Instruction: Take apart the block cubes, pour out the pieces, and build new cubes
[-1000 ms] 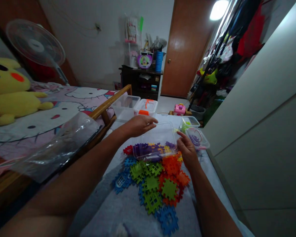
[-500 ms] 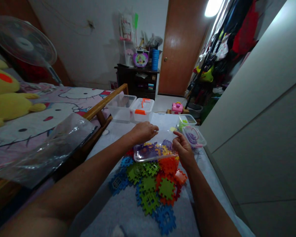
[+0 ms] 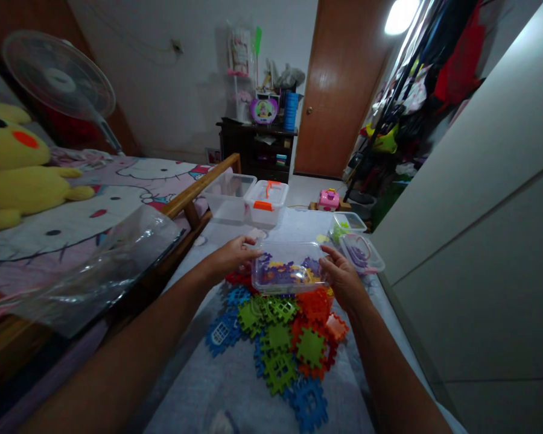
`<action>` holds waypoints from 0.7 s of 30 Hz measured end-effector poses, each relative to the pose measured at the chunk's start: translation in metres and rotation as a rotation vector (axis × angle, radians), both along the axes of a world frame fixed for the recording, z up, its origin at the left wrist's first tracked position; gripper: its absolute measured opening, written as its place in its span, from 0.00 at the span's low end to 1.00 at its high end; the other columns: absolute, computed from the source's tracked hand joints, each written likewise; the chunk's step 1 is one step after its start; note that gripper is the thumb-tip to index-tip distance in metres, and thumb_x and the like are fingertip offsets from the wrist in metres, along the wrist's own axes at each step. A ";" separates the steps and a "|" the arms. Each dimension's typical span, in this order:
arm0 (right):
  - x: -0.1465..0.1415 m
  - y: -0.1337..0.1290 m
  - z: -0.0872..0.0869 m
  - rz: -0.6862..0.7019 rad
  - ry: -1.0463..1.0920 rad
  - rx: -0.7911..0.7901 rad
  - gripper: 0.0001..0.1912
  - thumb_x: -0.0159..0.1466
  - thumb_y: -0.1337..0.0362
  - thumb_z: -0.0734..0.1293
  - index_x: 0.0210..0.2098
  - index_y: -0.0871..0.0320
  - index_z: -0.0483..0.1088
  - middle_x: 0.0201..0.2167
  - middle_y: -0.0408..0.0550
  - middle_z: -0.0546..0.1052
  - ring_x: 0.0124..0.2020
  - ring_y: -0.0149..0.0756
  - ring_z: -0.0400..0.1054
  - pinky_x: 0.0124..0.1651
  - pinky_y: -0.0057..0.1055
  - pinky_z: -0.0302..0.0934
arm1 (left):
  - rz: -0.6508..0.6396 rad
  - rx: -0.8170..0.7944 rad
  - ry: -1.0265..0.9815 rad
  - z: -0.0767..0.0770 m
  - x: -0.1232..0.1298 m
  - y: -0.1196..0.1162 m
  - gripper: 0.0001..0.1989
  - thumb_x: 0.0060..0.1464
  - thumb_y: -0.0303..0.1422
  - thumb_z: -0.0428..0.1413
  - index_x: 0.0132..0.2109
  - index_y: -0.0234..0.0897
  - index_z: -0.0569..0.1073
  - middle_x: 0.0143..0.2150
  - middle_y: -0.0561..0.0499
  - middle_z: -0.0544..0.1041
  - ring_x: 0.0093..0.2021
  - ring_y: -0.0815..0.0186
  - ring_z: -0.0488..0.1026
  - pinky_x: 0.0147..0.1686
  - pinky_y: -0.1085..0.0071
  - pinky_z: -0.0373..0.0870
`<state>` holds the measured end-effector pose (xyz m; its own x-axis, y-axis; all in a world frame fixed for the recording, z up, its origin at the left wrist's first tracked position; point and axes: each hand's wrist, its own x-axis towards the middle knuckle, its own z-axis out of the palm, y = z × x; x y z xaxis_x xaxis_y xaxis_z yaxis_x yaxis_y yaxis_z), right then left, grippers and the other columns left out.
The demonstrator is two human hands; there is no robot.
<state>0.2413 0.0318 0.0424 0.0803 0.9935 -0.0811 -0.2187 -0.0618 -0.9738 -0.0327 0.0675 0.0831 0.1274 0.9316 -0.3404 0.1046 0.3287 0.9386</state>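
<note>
Slippage looks like the likeliest trouble: the left hand (image 3: 235,258) and right hand (image 3: 342,274) grip a clear tray (image 3: 271,287) by opposite ends, mostly with fingertips, and its rim looks slick. Should one grip loosen, that end could skid into the heap (image 3: 311,346) just beside it and scatter loose pieces. Tilting might spill the purple and yellow pieces (image 3: 292,271) showing through it, if they lie inside; from where I stand I cannot tell whether they are in it or behind. The tray, at the heap's far side, is glossy, rectangular and round-cornered. Nearer the person, green pieces (image 3: 276,336), orange pieces (image 3: 315,303) and blue pieces (image 3: 308,405) are flat, notch-edged squares, some pierced like lattice, overlapping on soft-looking, pale bluish cloth (image 3: 194,398).
</note>
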 end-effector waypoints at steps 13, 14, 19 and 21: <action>0.013 0.047 0.023 -0.099 0.042 0.021 0.26 0.43 0.57 0.79 0.40 0.57 0.74 0.21 0.34 0.68 0.18 0.24 0.57 0.21 0.24 0.50 | 0.268 -0.220 -0.556 0.006 0.029 0.014 0.06 0.50 0.19 0.60 0.30 0.32 0.71 0.23 0.52 0.75 0.19 0.70 0.72 0.19 0.76 0.72; 0.015 0.054 0.024 -0.111 0.043 0.014 0.26 0.43 0.56 0.79 0.39 0.58 0.74 0.21 0.35 0.69 0.18 0.24 0.57 0.20 0.24 0.50 | 0.297 -0.230 -0.579 0.005 0.033 0.020 0.06 0.50 0.19 0.59 0.30 0.32 0.71 0.22 0.52 0.74 0.18 0.70 0.71 0.18 0.76 0.71; 0.018 0.088 0.023 -0.184 0.059 -0.024 0.19 0.45 0.57 0.77 0.34 0.58 0.73 0.23 0.38 0.72 0.19 0.24 0.60 0.20 0.23 0.54 | 0.380 -0.255 -0.621 -0.005 0.053 0.051 0.09 0.51 0.18 0.57 0.28 0.34 0.68 0.17 0.56 0.71 0.15 0.72 0.68 0.16 0.79 0.67; 0.018 0.097 0.020 -0.204 0.057 -0.032 0.17 0.45 0.59 0.77 0.32 0.58 0.73 0.22 0.38 0.72 0.18 0.23 0.59 0.20 0.22 0.53 | 0.413 -0.258 -0.634 -0.010 0.060 0.062 0.10 0.51 0.18 0.56 0.27 0.34 0.68 0.16 0.57 0.70 0.14 0.73 0.66 0.15 0.80 0.65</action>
<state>0.2598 0.1292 0.0628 0.2742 0.9538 -0.1229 -0.2850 -0.0415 -0.9576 0.0274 0.1295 0.0732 0.0309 0.8474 -0.5301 -0.6009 0.4395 0.6676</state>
